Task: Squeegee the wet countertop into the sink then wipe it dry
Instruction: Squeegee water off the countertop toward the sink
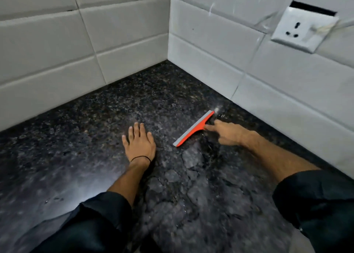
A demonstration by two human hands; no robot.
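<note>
An orange squeegee with a grey rubber blade (193,128) rests blade-down on the dark speckled granite countertop (95,128), angled toward the right wall. My right hand (227,133) grips its handle, index finger stretched along it; the handle itself is hidden under the hand. My left hand (139,141) lies flat on the counter, fingers spread, a short way left of the blade, holding nothing. Patches and streaks of water (189,168) glisten on the stone below the squeegee and between my forearms. No sink is in view.
White tiled walls (57,51) meet in a corner behind the counter. A white wall socket (303,29) sits on the right wall above the counter. Dark sleeves cover my upper forearms.
</note>
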